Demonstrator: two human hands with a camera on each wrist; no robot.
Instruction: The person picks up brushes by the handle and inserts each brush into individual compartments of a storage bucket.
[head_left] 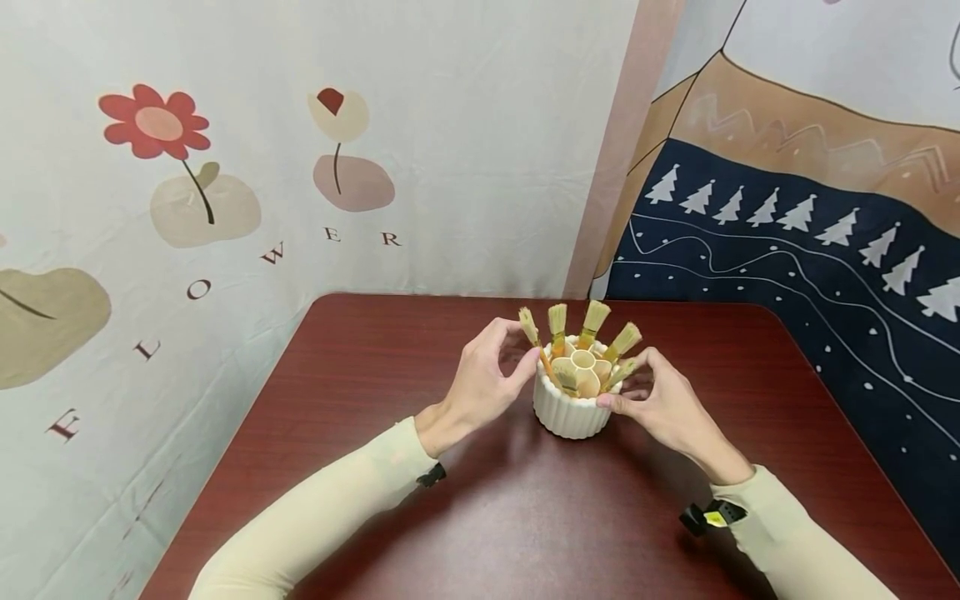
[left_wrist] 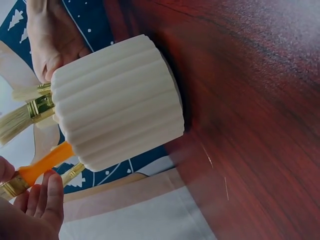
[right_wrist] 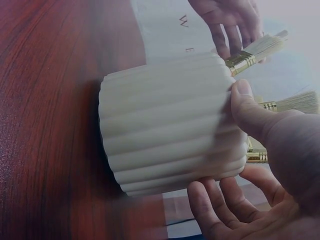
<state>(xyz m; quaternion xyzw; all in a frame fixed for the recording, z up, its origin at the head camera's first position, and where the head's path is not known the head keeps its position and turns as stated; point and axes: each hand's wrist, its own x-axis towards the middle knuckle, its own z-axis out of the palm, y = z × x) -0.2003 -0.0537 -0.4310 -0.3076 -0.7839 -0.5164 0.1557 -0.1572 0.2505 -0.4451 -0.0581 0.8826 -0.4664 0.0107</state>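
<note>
A round white ribbed brush holder [head_left: 572, 418] with a scalloped rim and divided compartments stands upright on the table. Several flat paintbrushes, bristles up, stand in it around a central ring [head_left: 582, 359]. My left hand [head_left: 483, 371] is at the holder's left side, thumb and fingers about an orange-handled paintbrush [left_wrist: 47, 162] near its metal collar. That brush leans outward, its lower end hidden inside the holder. On the other side my right hand [right_wrist: 280, 135] grips the holder, thumb at the rim and fingertips against the ribbed wall.
The dark red wooden table [head_left: 375, 367] extends around the holder. Behind it hangs a pale cloth [head_left: 480, 150] with printed flowers and letters; a navy cloth [head_left: 750, 250] with white trees is at the right. Both wrists wear dark straps.
</note>
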